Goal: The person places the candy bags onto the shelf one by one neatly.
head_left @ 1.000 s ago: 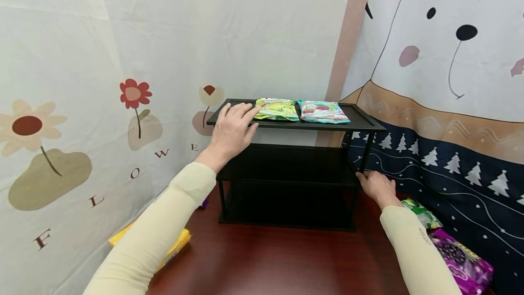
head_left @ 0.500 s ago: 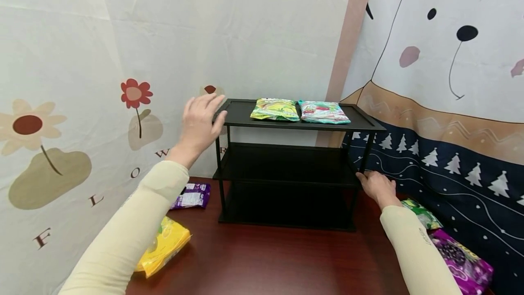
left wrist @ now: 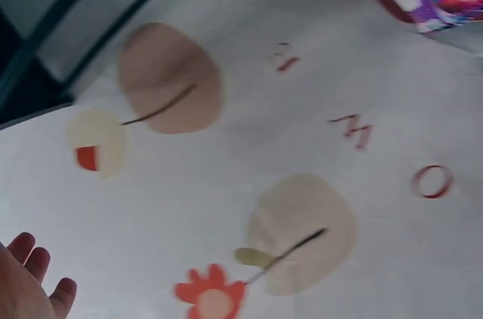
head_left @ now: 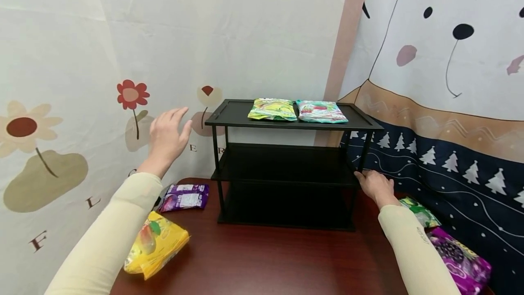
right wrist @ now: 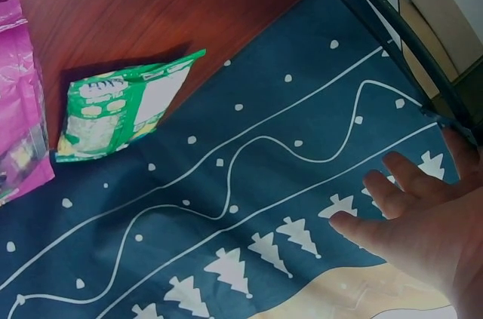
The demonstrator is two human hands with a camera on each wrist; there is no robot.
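Note:
A black three-tier shelf rack [head_left: 286, 163] stands on the dark red table. A yellow-green snack bag [head_left: 272, 109] and a teal-and-pink snack bag [head_left: 321, 111] lie side by side on its top tier. My left hand [head_left: 168, 138] hovers left of the rack, holding nothing, fingers extended and thumb apart. My right hand [head_left: 375, 185] holds the right front post of the rack at the middle tier. In the right wrist view, one finger reaches the post while the other fingers [right wrist: 392, 183] stay loosely spread; the thumb is hidden there.
On the left of the table lie a yellow bag [head_left: 159, 242] with a mango picture and purple packets [head_left: 186, 197]. To the right are a green bag [head_left: 421, 213] and a magenta bag [head_left: 460, 261]. Printed cloth hangs behind and on the right.
My left hand has moved left, away from the yellow-green bag and the top tier, uncovering the purple packets and yellow bag. The right hand has stayed on the post.

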